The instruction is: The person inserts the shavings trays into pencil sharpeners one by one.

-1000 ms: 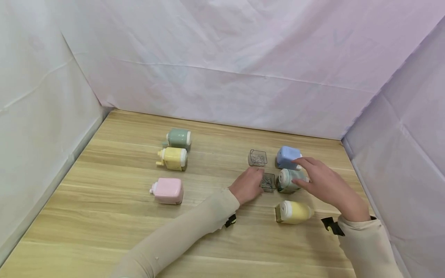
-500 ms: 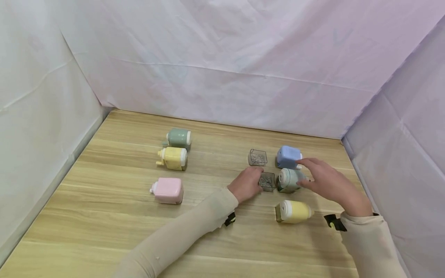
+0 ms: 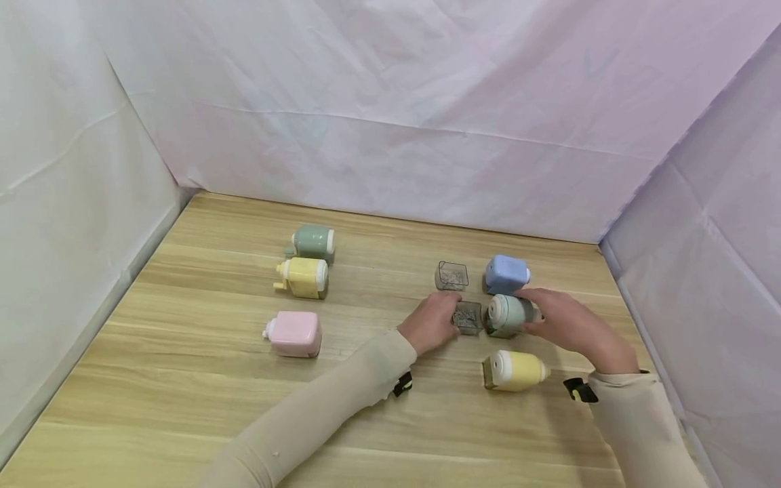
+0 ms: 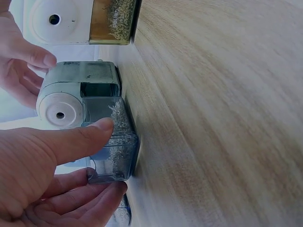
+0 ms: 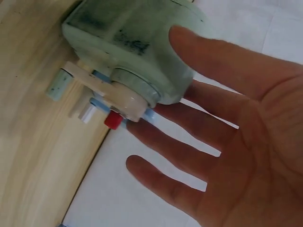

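A pale green pencil sharpener (image 3: 508,314) lies with its white pencil-hole face toward the left. My right hand (image 3: 564,324) grips its body from the crank side, thumb on one side and fingers on the other, as the right wrist view shows. Between its thumb and fingers my left hand (image 3: 430,322) pinches a clear shavings drawer (image 4: 116,153) with shavings inside. In the left wrist view that drawer stands right at the sharpener's open slot; how far it reaches inside is unclear. A second clear drawer (image 3: 452,276) with shavings rests just behind my left hand.
A blue sharpener (image 3: 506,274) is behind the green one, and a yellow sharpener (image 3: 518,371) in front. On the left stand a darker green sharpener (image 3: 314,241), another yellow one (image 3: 307,276) and a pink one (image 3: 295,333). White cloth walls (image 3: 390,169) enclose the wooden table.
My right hand draws back slightly, then comes in again with its thumb and fingers against the green sharpener. The left hand and its drawer have barely moved.
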The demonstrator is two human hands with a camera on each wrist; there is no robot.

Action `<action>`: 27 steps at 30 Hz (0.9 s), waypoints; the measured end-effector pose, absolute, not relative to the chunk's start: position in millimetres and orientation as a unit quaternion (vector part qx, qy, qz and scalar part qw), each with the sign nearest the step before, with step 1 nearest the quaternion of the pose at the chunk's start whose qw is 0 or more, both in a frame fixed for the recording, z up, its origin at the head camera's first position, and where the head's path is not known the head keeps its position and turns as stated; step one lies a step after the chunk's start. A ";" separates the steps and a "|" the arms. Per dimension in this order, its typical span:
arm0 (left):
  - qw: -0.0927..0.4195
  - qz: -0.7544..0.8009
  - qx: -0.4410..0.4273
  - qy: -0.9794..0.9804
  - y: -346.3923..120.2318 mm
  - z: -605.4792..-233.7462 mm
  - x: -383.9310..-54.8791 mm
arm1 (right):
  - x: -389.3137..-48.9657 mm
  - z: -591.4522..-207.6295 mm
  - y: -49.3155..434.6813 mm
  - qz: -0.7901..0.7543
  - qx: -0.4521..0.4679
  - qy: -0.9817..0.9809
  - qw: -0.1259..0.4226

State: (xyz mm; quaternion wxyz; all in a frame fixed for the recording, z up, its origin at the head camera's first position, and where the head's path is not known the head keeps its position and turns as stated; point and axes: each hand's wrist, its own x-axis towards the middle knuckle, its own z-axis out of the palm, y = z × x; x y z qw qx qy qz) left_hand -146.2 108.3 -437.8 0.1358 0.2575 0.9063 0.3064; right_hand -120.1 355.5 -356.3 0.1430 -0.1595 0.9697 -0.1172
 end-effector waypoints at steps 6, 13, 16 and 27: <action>0.139 0.311 0.255 0.905 109.8 -437.5 -147.1 | -121.5 -359.1 355.3 -0.103 -0.157 0.974 0.124; 0.136 0.322 0.259 0.900 113.6 -439.7 -146.9 | -123.4 -360.7 355.5 -0.101 -0.170 0.974 0.113; 0.128 0.324 0.263 0.900 116.1 -440.4 -147.1 | -124.3 -361.3 355.6 -0.100 -0.176 0.973 0.107; 0.102 0.319 0.293 0.896 130.4 -446.1 -147.0 | -124.5 -360.7 355.3 -0.104 -0.174 0.973 0.107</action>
